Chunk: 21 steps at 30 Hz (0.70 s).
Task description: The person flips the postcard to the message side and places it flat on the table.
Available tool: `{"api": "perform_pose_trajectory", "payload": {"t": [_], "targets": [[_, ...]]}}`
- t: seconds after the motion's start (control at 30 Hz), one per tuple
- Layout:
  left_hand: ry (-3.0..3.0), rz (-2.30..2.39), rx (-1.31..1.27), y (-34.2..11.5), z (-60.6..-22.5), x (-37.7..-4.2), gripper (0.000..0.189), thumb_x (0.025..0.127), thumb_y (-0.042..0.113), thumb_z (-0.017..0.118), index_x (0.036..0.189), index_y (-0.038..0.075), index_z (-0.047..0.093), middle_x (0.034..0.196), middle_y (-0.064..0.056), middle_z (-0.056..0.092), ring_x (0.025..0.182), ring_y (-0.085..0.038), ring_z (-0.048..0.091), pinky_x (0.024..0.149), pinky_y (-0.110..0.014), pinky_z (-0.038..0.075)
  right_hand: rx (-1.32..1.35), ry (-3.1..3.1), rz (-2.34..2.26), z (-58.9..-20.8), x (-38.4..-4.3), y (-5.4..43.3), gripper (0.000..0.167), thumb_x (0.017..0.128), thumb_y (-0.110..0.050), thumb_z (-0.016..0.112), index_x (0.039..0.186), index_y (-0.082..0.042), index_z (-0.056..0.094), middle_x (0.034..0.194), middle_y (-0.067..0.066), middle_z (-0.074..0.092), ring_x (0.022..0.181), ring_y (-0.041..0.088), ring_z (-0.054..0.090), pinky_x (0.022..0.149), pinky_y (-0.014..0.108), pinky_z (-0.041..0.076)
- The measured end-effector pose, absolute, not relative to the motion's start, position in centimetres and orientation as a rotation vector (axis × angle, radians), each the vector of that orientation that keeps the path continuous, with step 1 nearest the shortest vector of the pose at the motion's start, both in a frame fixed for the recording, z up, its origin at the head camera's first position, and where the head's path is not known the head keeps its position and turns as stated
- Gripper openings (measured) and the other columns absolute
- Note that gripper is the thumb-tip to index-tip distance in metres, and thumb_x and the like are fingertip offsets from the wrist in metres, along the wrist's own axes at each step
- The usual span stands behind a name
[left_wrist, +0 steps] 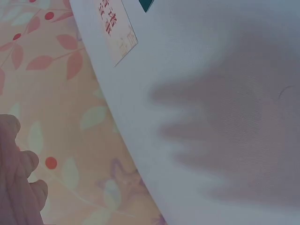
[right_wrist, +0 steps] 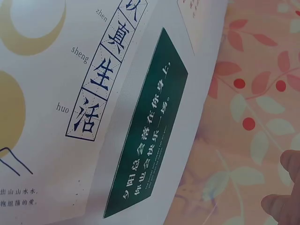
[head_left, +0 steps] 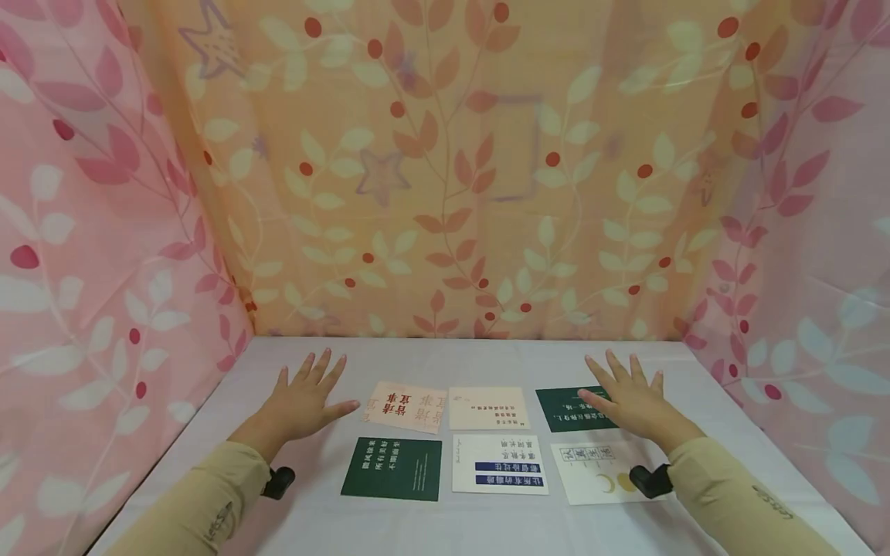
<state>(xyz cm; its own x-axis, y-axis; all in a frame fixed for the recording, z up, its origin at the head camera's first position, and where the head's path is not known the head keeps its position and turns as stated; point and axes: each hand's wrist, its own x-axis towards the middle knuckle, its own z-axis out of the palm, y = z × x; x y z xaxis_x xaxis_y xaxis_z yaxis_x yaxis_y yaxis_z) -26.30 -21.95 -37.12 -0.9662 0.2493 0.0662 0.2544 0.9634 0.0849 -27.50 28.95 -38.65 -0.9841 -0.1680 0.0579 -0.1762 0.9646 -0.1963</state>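
Both hands hover over the table with fingers spread and nothing in them. The left hand point(head_left: 303, 403) is at the left, beside a pale pink card with red characters point(head_left: 405, 407). Over part of a dark green card point(right_wrist: 147, 126) at the back right, the right hand point(head_left: 634, 401) overlaps it in the head view. Below that hand lies a white card with a yellow moon design point(head_left: 591, 471), partly covered by the wrist camera. A cream card point(head_left: 490, 408) lies back centre, a white card with blue bands point(head_left: 499, 448) front centre, another green card point(head_left: 392, 469) front left.
The cards lie in two rows on a white-covered table point(head_left: 501, 529). A yellow-orange leaf-patterned curtain point(head_left: 445, 170) rises at the table's back edge, with pink patterned curtains point(head_left: 90, 232) along both sides. The left hand casts a shadow on the cloth in the left wrist view.
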Motion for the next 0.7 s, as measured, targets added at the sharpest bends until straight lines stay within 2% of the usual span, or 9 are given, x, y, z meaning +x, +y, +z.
{"api": "perform_pose_trajectory", "payload": {"t": [0.43,0.7], "targets": [[-3.075,-0.174,-0.349,-22.1,-37.1,-26.3,0.092,0.080,0.074,0.035,0.147,0.014,0.016,0.151,-0.019,0.007,0.136,-0.042,0.006,0.101,-0.067,-0.002,0.278,-3.046,0.330,-38.8,-27.9,28.0,0.086,0.080,-0.072,0.037,0.146,-0.019,0.020,0.149,0.025,0.006,0.129,0.054,-0.008,0.088,0.073,-0.016],[-3.058,-0.220,-0.354,-21.8,-37.3,-26.4,0.090,0.082,0.071,0.038,0.147,0.013,0.014,0.151,-0.020,0.006,0.135,-0.043,0.004,0.099,-0.068,-0.001,0.313,-3.039,0.378,-38.5,-28.1,27.3,0.085,0.081,-0.071,0.037,0.145,-0.017,0.021,0.149,0.025,0.006,0.130,0.054,-0.008,0.088,0.075,-0.013]]}}
